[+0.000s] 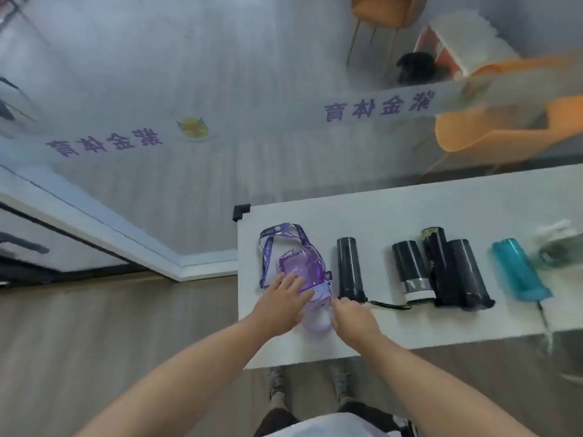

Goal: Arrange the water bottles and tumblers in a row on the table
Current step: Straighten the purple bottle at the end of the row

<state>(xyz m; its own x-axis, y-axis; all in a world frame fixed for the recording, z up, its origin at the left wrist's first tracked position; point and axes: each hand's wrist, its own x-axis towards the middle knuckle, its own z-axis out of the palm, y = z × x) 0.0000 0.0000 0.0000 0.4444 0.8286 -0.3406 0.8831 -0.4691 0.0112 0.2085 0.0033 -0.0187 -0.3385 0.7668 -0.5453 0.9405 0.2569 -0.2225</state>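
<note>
A purple translucent bottle (303, 266) with a purple strap (268, 244) lies at the left end of the white table (394, 206). My left hand (280, 305) rests flat on its left side. My right hand (353, 316) pinches at its pale lid end (318, 320). To the right lie a slim black flask (349, 269) with a wrist cord, a black tumbler with a silver band (410, 269), two more black bottles (454, 272) close together, a teal bottle (517, 269), and a blurred clear bottle (556, 250) at the far right.
The table's left edge has a black corner guard (240, 211). Wooden floor lies left of and below the table. A glass wall with purple lettering stands behind. Orange chairs (492, 127) are at the back right. My shoes (277, 383) show under the front edge.
</note>
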